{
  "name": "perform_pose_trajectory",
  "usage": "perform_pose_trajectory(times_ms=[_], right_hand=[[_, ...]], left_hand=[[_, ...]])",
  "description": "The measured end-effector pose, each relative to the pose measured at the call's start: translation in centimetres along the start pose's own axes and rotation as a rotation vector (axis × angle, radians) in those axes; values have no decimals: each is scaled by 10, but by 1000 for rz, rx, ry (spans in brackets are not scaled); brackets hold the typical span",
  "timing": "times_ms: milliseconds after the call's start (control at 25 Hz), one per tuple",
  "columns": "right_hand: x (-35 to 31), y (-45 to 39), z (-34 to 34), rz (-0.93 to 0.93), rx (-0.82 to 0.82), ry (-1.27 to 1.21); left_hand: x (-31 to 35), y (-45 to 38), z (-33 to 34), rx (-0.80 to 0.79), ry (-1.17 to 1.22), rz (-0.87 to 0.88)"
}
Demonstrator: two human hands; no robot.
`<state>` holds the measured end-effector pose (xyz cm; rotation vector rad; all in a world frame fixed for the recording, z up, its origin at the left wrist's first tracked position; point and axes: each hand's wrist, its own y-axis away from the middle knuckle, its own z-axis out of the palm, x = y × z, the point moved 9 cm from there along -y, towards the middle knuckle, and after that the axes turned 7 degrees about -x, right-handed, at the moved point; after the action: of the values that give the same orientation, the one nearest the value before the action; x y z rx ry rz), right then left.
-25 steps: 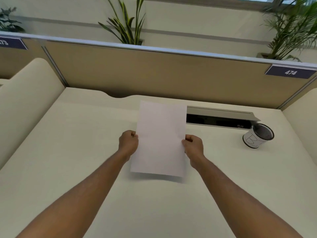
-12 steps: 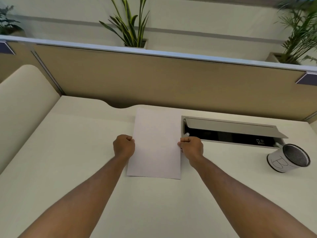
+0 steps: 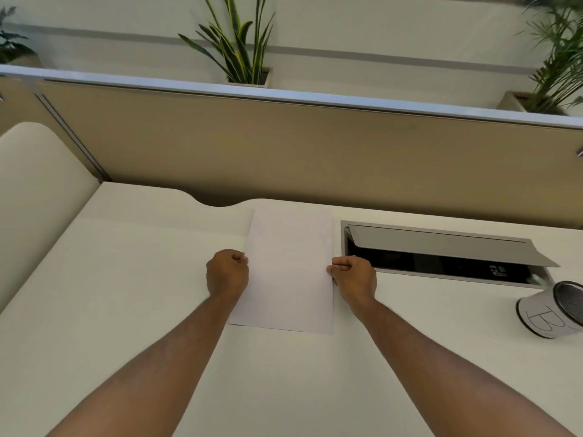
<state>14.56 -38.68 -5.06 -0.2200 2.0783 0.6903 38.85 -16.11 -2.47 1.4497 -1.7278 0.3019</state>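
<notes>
Item: white paper sheet [image 3: 288,269], blank, lying between the hands. Each long edge is pinched at mid-length by curled fingers, the left hand [image 3: 227,274] on the left edge and the right hand [image 3: 355,279] on the right, probably to square the sheet flat on the desk [image 3: 126,279].
Just beyond the right hand: recessed cable box [image 3: 441,263], lid raised, sockets inside.
Farther right: cup [image 3: 549,313] marked B, tipped over; contents not discernible.

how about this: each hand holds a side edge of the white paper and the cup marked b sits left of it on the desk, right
Not quite: the head view shows the cup sitting right of the paper, not left. The rest holds: the left hand and the right hand each hold a side edge.
</notes>
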Motion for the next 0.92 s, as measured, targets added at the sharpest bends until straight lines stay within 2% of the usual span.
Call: perform_pose_trajectory(times_ms=[400, 600, 920], right_hand=[[-15, 4, 3, -83, 13, 113], [-23, 8, 10, -183, -17, 232], [-23, 5, 11, -191, -35, 256]], left_hand=[[6, 0, -6, 62, -58, 96], [10, 5, 0, 26, -170, 186], [14, 6, 0, -7, -204, 156]])
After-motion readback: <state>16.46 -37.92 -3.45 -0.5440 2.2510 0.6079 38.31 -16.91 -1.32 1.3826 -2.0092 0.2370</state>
